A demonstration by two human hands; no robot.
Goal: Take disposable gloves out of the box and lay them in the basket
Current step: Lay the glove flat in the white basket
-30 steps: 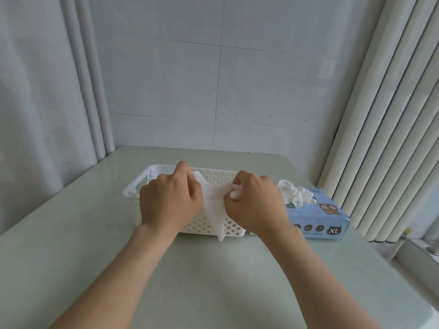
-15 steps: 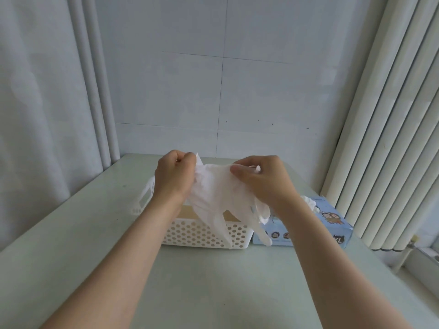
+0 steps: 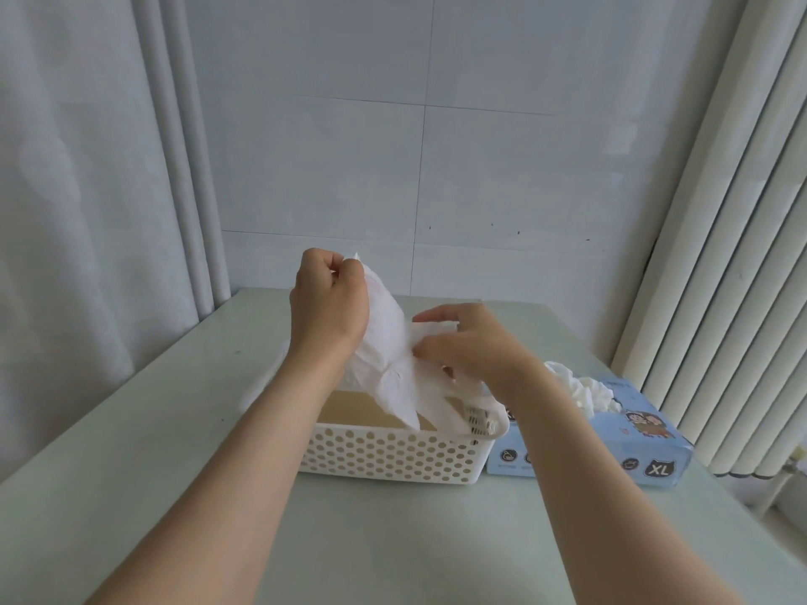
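A white disposable glove [image 3: 388, 342] hangs over the white perforated basket [image 3: 384, 451] in the middle of the table. My left hand [image 3: 327, 307] grips the glove's upper end, raised above the basket. My right hand [image 3: 467, 347] pinches the glove's other edge, lower and to the right. The glove's fingers dangle down into the basket, where a tan bottom shows. To the basket's right lies the blue glove box [image 3: 611, 443] marked XL, with more white gloves [image 3: 581, 386] bunched out of its top opening.
The pale green table [image 3: 393, 539] stands in a corner. A tiled wall is behind it, a white curtain [image 3: 87, 211] at the left and vertical blinds [image 3: 720, 255] at the right, close to the box.
Both hands have lifted the glove higher above the basket. My left hand has risen most, so the glove now hangs slanted from upper left to lower right.
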